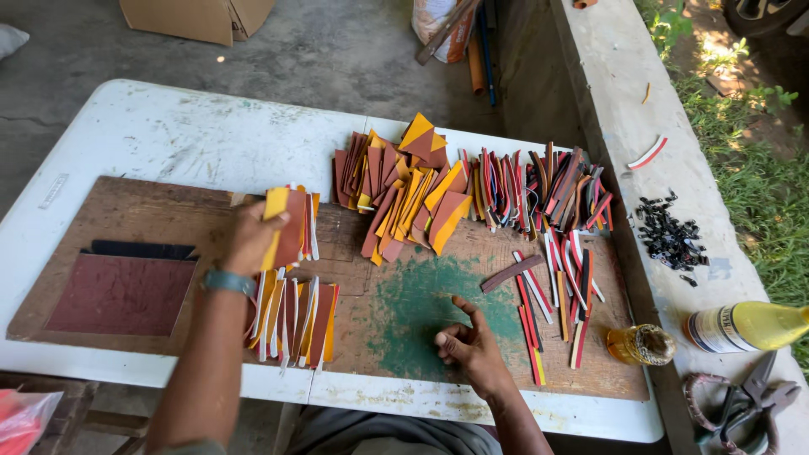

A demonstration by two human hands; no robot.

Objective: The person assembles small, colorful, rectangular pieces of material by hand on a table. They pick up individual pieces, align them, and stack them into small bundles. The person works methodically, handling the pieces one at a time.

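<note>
Your left hand [251, 238], forearm rising from the lower left of the frame, is raised over the wooden board [354, 244], fingers grasping a stack of brown and yellow cut pieces [291, 226] at centre left. Lower centre, your right hand [468, 344] rests on the green patch [421, 312], fingers loosely curled, holding nothing.

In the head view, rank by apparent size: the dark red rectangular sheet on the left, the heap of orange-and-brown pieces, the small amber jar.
1. Dark red rectangular sheet and heap of orange-and-brown pieces: look alike, unranked.
2. Small amber jar.
</note>
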